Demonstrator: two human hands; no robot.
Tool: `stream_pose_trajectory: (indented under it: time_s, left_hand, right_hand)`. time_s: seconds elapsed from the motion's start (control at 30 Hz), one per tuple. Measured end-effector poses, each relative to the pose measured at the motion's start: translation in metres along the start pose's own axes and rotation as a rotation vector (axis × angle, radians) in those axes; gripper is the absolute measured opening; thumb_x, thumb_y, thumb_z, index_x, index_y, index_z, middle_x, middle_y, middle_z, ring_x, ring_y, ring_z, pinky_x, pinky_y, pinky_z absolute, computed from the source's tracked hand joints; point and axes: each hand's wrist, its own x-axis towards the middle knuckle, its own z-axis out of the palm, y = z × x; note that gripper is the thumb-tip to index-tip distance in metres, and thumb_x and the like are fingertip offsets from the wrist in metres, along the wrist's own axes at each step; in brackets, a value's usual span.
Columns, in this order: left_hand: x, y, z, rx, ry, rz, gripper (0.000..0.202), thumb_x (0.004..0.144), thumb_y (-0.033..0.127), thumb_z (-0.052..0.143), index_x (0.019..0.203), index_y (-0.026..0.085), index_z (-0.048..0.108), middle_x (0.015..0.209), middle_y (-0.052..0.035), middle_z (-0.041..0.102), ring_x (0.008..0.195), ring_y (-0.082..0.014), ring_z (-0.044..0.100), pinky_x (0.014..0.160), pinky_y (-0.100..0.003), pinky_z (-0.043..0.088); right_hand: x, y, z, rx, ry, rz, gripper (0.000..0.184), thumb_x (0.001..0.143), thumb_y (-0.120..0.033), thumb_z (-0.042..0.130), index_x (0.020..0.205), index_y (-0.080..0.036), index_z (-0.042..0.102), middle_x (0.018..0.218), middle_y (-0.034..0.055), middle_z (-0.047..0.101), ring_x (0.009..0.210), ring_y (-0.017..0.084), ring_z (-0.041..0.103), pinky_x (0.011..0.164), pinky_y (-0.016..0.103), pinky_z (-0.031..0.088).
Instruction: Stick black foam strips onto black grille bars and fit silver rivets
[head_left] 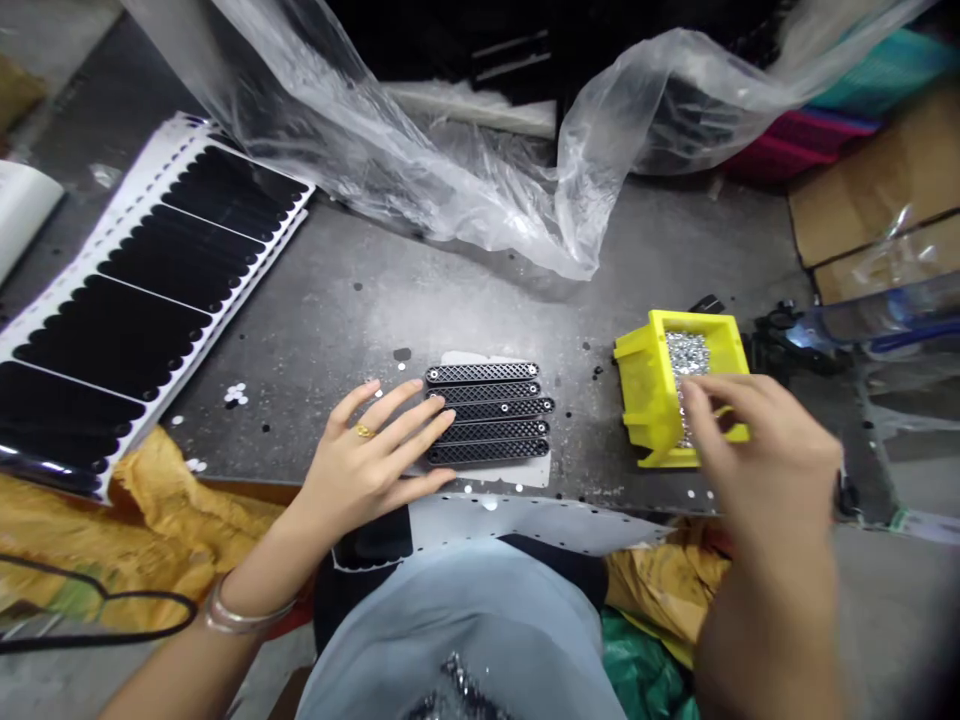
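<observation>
Nearest the camera, silver specks lie on the grey-blue apron (457, 685) across the person's front. The left forearm reaches forward with a metal bangle (247, 615) at the wrist and a gold ring (365, 431) on one finger. The left hand (367, 460) lies palm down, its fingers (405, 425) spread and resting on five black mesh strips (487, 415). These sit side by side on a white backing sheet (495, 470), the middle strip standing out of line to the right. The right hand (757, 470) is raised at the yellow plastic parts bin (652, 390), its fingers (701, 400) drawn together over the silver small parts (686, 360); whether they pinch anything cannot be determined.

Risks: the strips may shift if the left hand's pressure is uneven or released, and the offset strip is the likeliest to go out of position. The bin sits near the front of the worktop (337, 300), so a knock from the right hand could tip it and spill parts. Small loose pieces (236, 395) on the surface are a further stray-part hazard.

Farther out lie a sheet of black scalloped strips (150, 270), clear plastic film (480, 180) and cardboard (877, 190).
</observation>
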Motion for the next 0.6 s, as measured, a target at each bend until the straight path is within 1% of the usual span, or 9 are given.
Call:
stream_pose_trajectory:
  time_s: [0.07, 0.1, 0.17, 0.23, 0.37, 0.47, 0.53, 0.57, 0.6]
  left_hand:
    - [0.002, 0.008, -0.001, 0.005, -0.011, -0.048, 0.042, 0.098, 0.05, 0.065, 0.134, 0.027, 0.063, 0.13, 0.0034, 0.076, 0.128, -0.0232, 0.067, 0.126, -0.044, 0.032]
    - [0.003, 0.012, -0.002, 0.013, -0.008, -0.064, 0.042, 0.098, 0.048, 0.066, 0.133, 0.025, 0.064, 0.129, 0.0028, 0.076, 0.127, -0.0233, 0.068, 0.126, -0.043, 0.031]
    - [0.006, 0.021, -0.003, 0.053, 0.013, -0.065, 0.04, 0.097, 0.044, 0.07, 0.129, 0.021, 0.066, 0.125, 0.0001, 0.078, 0.123, -0.0242, 0.07, 0.125, -0.044, 0.031]
    - [0.008, 0.028, -0.003, 0.107, 0.009, -0.07, 0.038, 0.096, 0.042, 0.071, 0.126, 0.019, 0.067, 0.122, -0.0024, 0.079, 0.119, -0.0257, 0.071, 0.121, -0.046, 0.035]
    - [0.011, 0.032, -0.004, 0.13, -0.029, -0.049, 0.033, 0.097, 0.039, 0.071, 0.124, 0.021, 0.068, 0.121, -0.0045, 0.079, 0.118, -0.0274, 0.071, 0.11, -0.049, 0.042]
    - [0.012, 0.027, -0.005, 0.061, -0.04, -0.056, 0.035, 0.095, 0.039, 0.073, 0.125, 0.023, 0.067, 0.121, -0.005, 0.078, 0.12, -0.0285, 0.069, 0.111, -0.052, 0.042]
    - [0.012, 0.025, -0.006, 0.02, -0.043, -0.078, 0.039, 0.093, 0.04, 0.076, 0.128, 0.024, 0.066, 0.123, -0.0064, 0.077, 0.12, -0.0297, 0.068, 0.114, -0.054, 0.039]
    - [0.013, 0.025, -0.006, 0.007, -0.04, -0.086, 0.042, 0.092, 0.04, 0.077, 0.129, 0.024, 0.066, 0.123, -0.0073, 0.077, 0.12, -0.0303, 0.068, 0.115, -0.055, 0.038]
    - [0.015, 0.025, -0.005, -0.004, -0.035, -0.094, 0.044, 0.091, 0.04, 0.077, 0.13, 0.023, 0.066, 0.123, -0.008, 0.077, 0.12, -0.0306, 0.068, 0.116, -0.055, 0.037]
  right_hand:
    - [-0.008, 0.043, -0.004, -0.163, -0.197, -0.001, 0.021, 0.099, -0.033, 0.064, 0.104, -0.016, 0.076, 0.094, 0.0113, 0.075, 0.075, 0.022, 0.069, 0.065, 0.035, 0.05]
    - [-0.012, 0.057, -0.002, -0.185, -0.239, -0.004, 0.024, 0.1, -0.035, 0.062, 0.101, -0.016, 0.077, 0.093, 0.0117, 0.075, 0.074, 0.021, 0.069, 0.064, 0.034, 0.048]
    - [-0.016, 0.072, 0.002, -0.207, -0.288, -0.017, 0.026, 0.101, -0.036, 0.062, 0.095, -0.016, 0.076, 0.091, 0.0109, 0.075, 0.071, 0.02, 0.067, 0.062, 0.033, 0.046]
    - [-0.017, 0.072, 0.003, -0.226, -0.26, 0.003, 0.022, 0.098, -0.036, 0.065, 0.09, -0.018, 0.074, 0.088, 0.0089, 0.075, 0.068, 0.019, 0.066, 0.06, 0.033, 0.044]
    - [-0.015, 0.051, -0.011, -0.148, -0.046, 0.016, 0.015, 0.095, -0.032, 0.071, 0.091, -0.018, 0.074, 0.087, 0.0087, 0.075, 0.066, 0.019, 0.066, 0.06, 0.032, 0.048]
    - [-0.023, 0.013, -0.014, 0.106, 0.101, -0.018, 0.011, 0.092, -0.02, 0.075, 0.102, -0.019, 0.076, 0.097, 0.0078, 0.077, 0.079, 0.018, 0.072, 0.075, 0.03, 0.057]
    - [-0.032, -0.02, -0.002, 0.364, -0.048, -0.072, 0.017, 0.096, -0.013, 0.069, 0.111, -0.021, 0.074, 0.103, 0.0062, 0.077, 0.093, 0.018, 0.074, 0.088, 0.032, 0.058]
    - [-0.036, -0.035, 0.008, 0.443, -0.095, -0.127, 0.018, 0.097, -0.013, 0.067, 0.112, -0.019, 0.073, 0.103, 0.0073, 0.077, 0.093, 0.017, 0.073, 0.086, 0.031, 0.059]
    - [-0.039, -0.049, 0.019, 0.45, -0.07, -0.183, 0.016, 0.098, -0.013, 0.066, 0.112, -0.016, 0.072, 0.099, 0.0085, 0.077, 0.09, 0.018, 0.073, 0.08, 0.031, 0.059]
